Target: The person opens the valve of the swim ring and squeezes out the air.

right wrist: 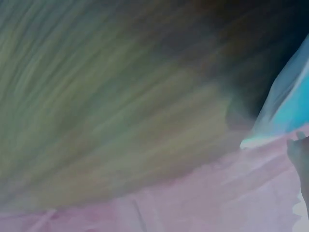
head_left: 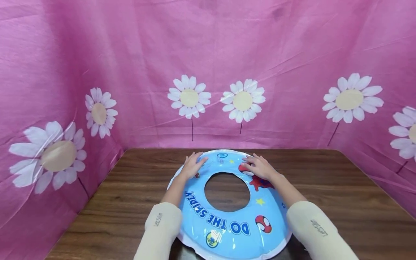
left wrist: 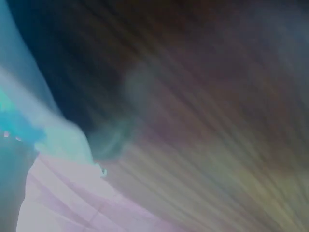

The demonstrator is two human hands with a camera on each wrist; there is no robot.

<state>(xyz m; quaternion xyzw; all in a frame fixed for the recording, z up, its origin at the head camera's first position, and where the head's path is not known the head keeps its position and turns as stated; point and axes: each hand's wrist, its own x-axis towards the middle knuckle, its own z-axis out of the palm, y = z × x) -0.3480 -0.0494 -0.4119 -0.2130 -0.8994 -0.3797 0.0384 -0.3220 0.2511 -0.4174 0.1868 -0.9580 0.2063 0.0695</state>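
A blue inflatable swim ring (head_left: 224, 240) with a white edge, red spider-mask prints and the words "DO THE SPIDEY" lies on the wooden table. My left hand (head_left: 192, 167) rests on its far left part, fingers extended and pointing away. On the far right part lies my right hand (head_left: 260, 168), fingers spread over a red printed figure. Through the ring's round hole the brown tabletop shows. Only a strip of the swim ring (left wrist: 58, 137) appears at the left of the left wrist view. In the right wrist view the ring (right wrist: 289, 108) shows at the right edge.
The brown wooden table (head_left: 130, 202) extends to both sides of the ring. A pink cloth (head_left: 208, 43) printed with white daisies hangs behind the table and along both sides. Cream sleeves (head_left: 162, 224) cover both forearms.
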